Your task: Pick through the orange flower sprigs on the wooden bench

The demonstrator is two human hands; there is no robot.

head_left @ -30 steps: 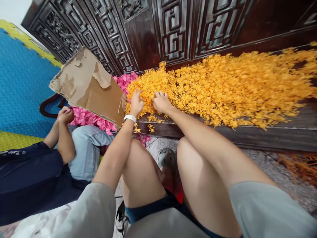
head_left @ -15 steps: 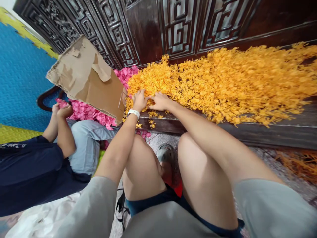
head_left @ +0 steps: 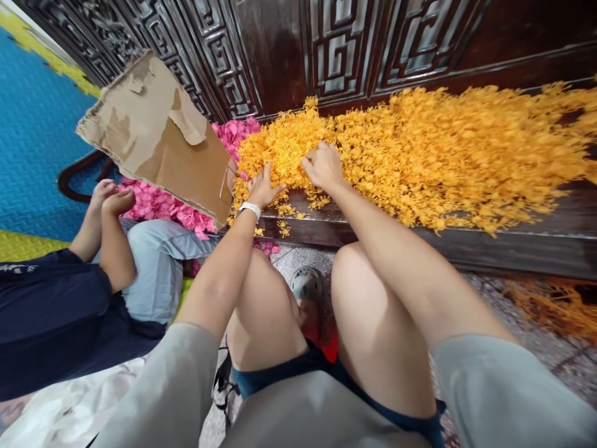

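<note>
Yellow flowers (head_left: 448, 149), loads of them, are heaped along the dark wooden worktop (head_left: 573, 218), running from about mid-view right out to the right edge. Behind them there's a carved panel (head_left: 275, 59) in dark wood, pretty glossy. Blue mat (head_left: 28, 124) at far left with a yellow edging. Also on the left, a co-worker (head_left: 46, 317) in a navy top and light jeans, both hands close together near the pink flowers (head_left: 158, 208); can't tell if they've got anything in them. A cardboard box (head_left: 163, 149) sits tilted between that person and the yellow heap, its surface all torn, pink showing on both sides of it. Some orange strands (head_left: 555, 305) are on the floor, lower right.

Now the wearer: right grip (head_left: 325, 167) is at the front of the yellow heap, fingers curled in, and I honestly can't tell if it's pinching any. Left grip (head_left: 262, 188) is at the heap's left end, fairly wide, thumb stuck out sideways. White band (head_left: 250, 210) on that wrist. Few stray blossoms (head_left: 284, 228) lie near the worktop's front edge.
</note>
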